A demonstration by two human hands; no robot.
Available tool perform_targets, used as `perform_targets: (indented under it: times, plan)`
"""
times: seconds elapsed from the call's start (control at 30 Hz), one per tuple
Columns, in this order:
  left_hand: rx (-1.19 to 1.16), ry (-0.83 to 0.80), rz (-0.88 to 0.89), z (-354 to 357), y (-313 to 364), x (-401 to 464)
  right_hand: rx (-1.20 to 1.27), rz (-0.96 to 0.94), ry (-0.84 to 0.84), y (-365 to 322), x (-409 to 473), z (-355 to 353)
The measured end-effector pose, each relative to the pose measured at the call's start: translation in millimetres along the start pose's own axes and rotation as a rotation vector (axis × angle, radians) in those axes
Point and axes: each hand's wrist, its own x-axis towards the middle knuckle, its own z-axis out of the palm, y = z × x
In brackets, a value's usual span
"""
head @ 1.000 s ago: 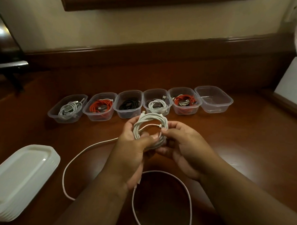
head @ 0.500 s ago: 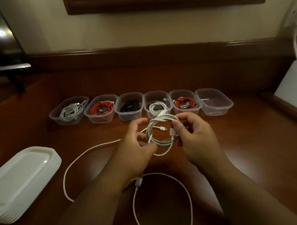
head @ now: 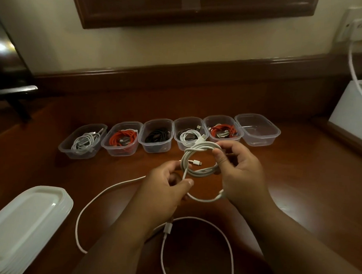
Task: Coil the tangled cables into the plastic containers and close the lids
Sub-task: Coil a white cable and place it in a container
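Spreading wide and dark under everything: the desk (head: pixel 297 182). Lying at near left: a stack of white lids (head: pixel 23 219), none fitted yet. Standing in a row at the far side: six clear containers (head: pixel 156 136), five holding coiled cables, the rightmost empty container (head: pixel 258 132) likely waiting for this one.

Gripping the far right side of the coil, fingers curled round the bundled turns: the right hand (head: pixel 242 173). Pinching a single strand just below the coil between thumb and fingers: the left hand (head: pixel 166 189).

Hanging in the air between both hands, near the middle of the desk and short of the row: the white cable (head: pixel 195 158), several round turns gathered, one small plug poking into the ring, long loose tail trailing over the desk to near left and near centre.

Risking, as a guess: turns springing apart if the right grip slackens; tail snagging on itself and knotting while being drawn in; coil growing too broad for the container.
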Motion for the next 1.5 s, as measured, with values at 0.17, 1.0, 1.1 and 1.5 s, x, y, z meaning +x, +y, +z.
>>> perform_targets:
  times: [0.17,1.0,1.1,1.5]
  plan:
    - [-0.011,0.18,0.049,2,-6,6,0.31,0.247,-0.016,-2,2,3]
    - [-0.75,0.233,-0.023,27,-6,5,0.363,0.444,-0.119,-4,-7,19]
    - [-0.666,0.195,-0.017,27,-6,5,0.535,0.542,-0.123,-5,-4,17]
    - [-0.499,0.224,0.028,33,-16,9,0.749,0.755,-0.268,-4,-9,21]
